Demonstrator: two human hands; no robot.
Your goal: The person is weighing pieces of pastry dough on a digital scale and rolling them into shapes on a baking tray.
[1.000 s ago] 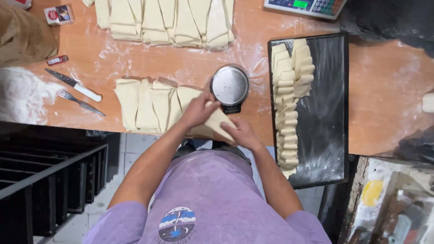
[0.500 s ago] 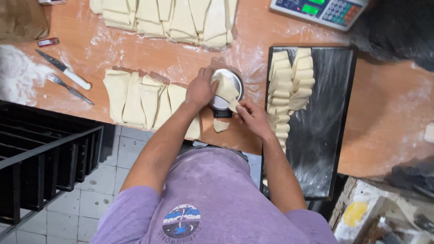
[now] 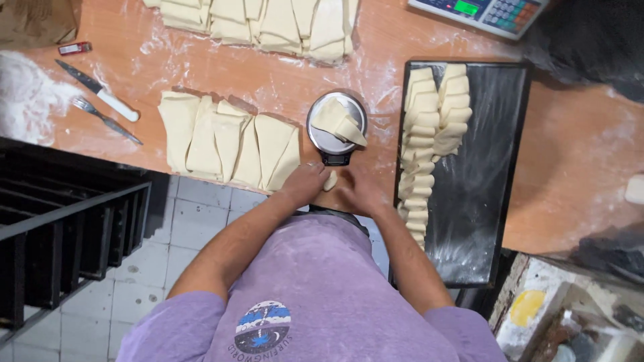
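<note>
A folded dough triangle (image 3: 340, 121) lies on the round steel pan of a small scale (image 3: 320, 137) on the floured wooden table (image 3: 268, 74). Just below the scale, at the table's near edge, my left hand (image 3: 303, 184) and my right hand (image 3: 359, 190) meet around a small piece of dough (image 3: 330, 180) pinched between them. A row of cut dough triangles (image 3: 228, 143) lies to the left of my hands. A black baking tray (image 3: 486, 181) to the right holds several rolled dough pieces (image 3: 429, 134) in two columns.
More dough triangles (image 3: 268, 23) lie at the table's far edge. A white-handled knife (image 3: 100, 94), a fork (image 3: 107, 121), a red lighter (image 3: 74, 48) and a flour pile (image 3: 27, 94) sit at the left. A digital scale (image 3: 483, 10) is at top right, a black rack (image 3: 60, 228) lower left.
A dough triangle has been laid on the small scale's pan. Both hands have drawn back from the scale to the table's near edge and closed on a small dough piece.
</note>
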